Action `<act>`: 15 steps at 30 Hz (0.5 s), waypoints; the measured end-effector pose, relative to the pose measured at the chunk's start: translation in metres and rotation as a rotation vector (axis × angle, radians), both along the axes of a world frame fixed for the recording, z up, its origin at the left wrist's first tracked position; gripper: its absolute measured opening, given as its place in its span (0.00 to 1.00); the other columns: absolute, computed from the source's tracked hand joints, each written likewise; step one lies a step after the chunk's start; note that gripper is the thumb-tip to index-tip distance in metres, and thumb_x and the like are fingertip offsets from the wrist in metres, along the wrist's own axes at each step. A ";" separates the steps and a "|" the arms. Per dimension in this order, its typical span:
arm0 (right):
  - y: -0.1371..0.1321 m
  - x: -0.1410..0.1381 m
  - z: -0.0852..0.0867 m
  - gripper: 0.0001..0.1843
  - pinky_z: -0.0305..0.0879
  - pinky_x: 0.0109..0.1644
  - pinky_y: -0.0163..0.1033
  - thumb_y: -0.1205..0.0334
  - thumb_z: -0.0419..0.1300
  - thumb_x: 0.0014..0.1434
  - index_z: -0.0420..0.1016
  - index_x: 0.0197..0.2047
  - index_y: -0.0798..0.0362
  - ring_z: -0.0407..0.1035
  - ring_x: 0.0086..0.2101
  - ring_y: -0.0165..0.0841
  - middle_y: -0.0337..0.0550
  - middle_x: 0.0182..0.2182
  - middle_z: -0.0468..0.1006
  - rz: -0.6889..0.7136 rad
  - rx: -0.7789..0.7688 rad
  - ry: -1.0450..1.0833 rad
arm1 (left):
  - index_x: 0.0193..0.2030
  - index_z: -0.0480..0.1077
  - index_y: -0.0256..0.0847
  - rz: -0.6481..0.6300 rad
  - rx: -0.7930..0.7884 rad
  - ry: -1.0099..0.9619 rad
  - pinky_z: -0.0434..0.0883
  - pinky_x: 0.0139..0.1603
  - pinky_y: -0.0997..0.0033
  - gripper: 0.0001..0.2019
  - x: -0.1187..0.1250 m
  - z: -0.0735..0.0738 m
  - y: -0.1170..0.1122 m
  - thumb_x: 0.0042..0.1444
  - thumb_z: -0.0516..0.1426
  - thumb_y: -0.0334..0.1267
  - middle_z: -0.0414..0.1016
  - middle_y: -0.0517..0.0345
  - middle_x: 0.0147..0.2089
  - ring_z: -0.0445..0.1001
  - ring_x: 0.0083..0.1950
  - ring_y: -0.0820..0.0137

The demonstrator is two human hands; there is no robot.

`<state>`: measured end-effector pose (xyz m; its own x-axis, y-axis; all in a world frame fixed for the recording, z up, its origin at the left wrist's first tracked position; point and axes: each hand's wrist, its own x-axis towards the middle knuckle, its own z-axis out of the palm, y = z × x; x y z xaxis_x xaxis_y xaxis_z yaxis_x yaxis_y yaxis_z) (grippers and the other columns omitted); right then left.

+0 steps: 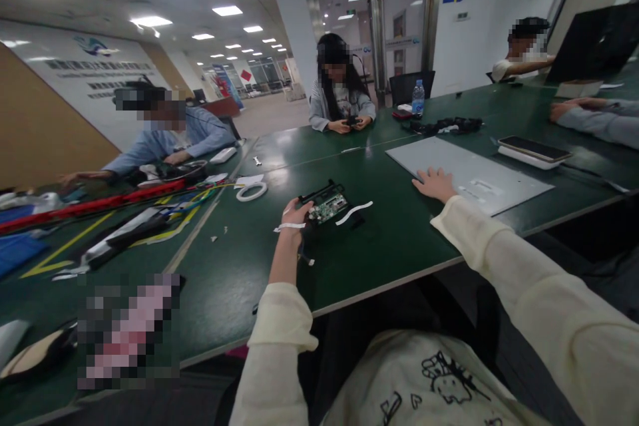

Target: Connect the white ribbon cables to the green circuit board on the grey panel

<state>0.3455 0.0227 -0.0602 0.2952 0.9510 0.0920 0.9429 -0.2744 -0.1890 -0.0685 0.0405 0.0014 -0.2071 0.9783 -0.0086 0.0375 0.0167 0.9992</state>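
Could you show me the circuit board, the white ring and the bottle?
Circuit board [330, 208], head view: middle of its face.
White ring [250, 198], head view: near part of its band.
Bottle [418, 100], head view: middle of its body.

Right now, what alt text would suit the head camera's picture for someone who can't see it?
A person's left hand holds a green circuit board at a dark green table, while the right hand is spread at the edge of a grey panel. Other people sit around the table.
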 end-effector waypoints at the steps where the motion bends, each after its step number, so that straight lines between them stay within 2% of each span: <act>1: -0.004 -0.007 0.003 0.38 0.41 0.60 0.71 0.35 0.37 0.63 0.56 0.69 0.46 0.45 0.63 0.61 0.56 0.67 0.51 0.020 -0.006 0.004 | 0.48 0.71 0.37 0.009 -0.006 0.007 0.65 0.21 0.78 0.30 0.000 0.001 0.001 0.35 0.69 0.40 0.71 0.63 0.23 0.69 0.21 0.75; 7: -0.031 -0.063 0.015 0.42 0.38 0.62 0.69 0.30 0.36 0.61 0.52 0.71 0.44 0.41 0.65 0.60 0.52 0.69 0.47 0.223 -0.034 0.034 | 0.47 0.71 0.37 0.027 -0.033 -0.005 0.65 0.23 0.76 0.31 0.000 0.010 -0.003 0.32 0.70 0.40 0.71 0.64 0.23 0.68 0.21 0.75; 11: -0.054 -0.098 0.024 0.43 0.37 0.65 0.64 0.30 0.37 0.61 0.50 0.71 0.44 0.39 0.66 0.58 0.49 0.70 0.46 0.465 -0.033 0.044 | 0.47 0.71 0.38 0.037 -0.018 -0.070 0.66 0.24 0.76 0.30 -0.003 0.019 -0.008 0.33 0.69 0.40 0.72 0.64 0.24 0.69 0.22 0.75; 15: -0.075 -0.121 0.034 0.42 0.34 0.68 0.58 0.30 0.41 0.60 0.49 0.72 0.41 0.36 0.68 0.54 0.43 0.71 0.44 0.750 -0.032 0.104 | 0.46 0.72 0.39 0.072 0.052 -0.144 0.66 0.23 0.78 0.27 -0.007 0.030 -0.009 0.35 0.68 0.38 0.72 0.65 0.24 0.68 0.22 0.76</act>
<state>0.2240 -0.0520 -0.0265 -0.4263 0.9020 0.0680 0.8566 0.4267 -0.2900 -0.0757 0.0313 0.0319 -0.2768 0.9609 0.0076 -0.1051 -0.0381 0.9937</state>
